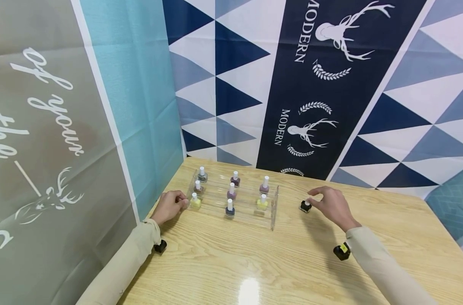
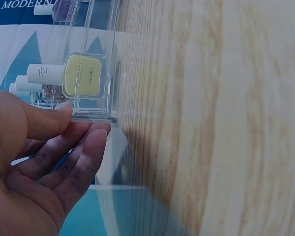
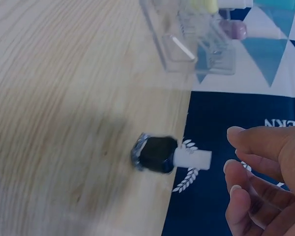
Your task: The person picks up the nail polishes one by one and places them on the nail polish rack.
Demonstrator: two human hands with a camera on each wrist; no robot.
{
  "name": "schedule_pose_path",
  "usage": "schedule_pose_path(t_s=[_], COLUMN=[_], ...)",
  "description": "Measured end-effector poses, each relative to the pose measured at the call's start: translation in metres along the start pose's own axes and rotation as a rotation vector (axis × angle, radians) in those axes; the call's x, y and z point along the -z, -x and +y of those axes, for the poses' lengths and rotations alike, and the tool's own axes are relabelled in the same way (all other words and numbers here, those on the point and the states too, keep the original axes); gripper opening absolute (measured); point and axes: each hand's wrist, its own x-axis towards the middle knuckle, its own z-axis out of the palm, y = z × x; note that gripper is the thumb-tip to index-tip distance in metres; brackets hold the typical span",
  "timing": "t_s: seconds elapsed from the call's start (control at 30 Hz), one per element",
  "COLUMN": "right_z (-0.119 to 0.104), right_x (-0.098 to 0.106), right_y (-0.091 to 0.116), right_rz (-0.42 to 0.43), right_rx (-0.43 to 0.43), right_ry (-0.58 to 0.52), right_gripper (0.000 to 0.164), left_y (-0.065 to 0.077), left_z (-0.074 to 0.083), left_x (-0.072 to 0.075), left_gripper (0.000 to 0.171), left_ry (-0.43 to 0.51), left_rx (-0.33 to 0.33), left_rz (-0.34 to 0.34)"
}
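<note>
A clear acrylic display rack point(image 1: 274, 208) with stepped tiers stands on the table, bearing several white-capped nail polish bottles. My left hand point(image 1: 170, 206) pinches the rack's left end between thumb and fingers. Beside that grip sits a yellow nail polish bottle point(image 2: 83, 74), with a glittery bottle point(image 2: 54, 93) behind it. To the right of the rack, a black nail polish bottle point(image 3: 157, 154) stands upright on the wood. My right hand point(image 1: 332, 205) is by its white cap point(image 3: 192, 159); in the right wrist view the fingers are parted and a gap separates them from the cap.
The pale wooden table point(image 1: 216, 262) runs up to patterned cloth point(image 1: 243, 76) at the back. More cloth point(image 1: 102, 127) hangs along the left side. On the rack are also a dark blue bottle point(image 1: 230, 210) and a mauve bottle point(image 1: 264, 187).
</note>
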Motion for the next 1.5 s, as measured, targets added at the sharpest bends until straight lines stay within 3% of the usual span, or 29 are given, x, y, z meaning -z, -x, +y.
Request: schedule_pose_path(t_s=[0.53, 1.5], right_z=[0.018, 0.024], right_x=[-0.014, -0.025], right_y=[0.001, -0.005], right_rz=[-0.04, -0.006], right_rx=[-0.024, -0.041], right_ry=[0.0, 0.004], right_gripper=[0.021, 0.016], left_y=[0.001, -0.002], left_z=[-0.003, -0.003], left_x=[-0.001, -0.001], left_gripper=[0.009, 0.007], left_ry=[-0.005, -0.042], left_rx=[-0.002, -0.011], left_rz=[0.0, 0.014])
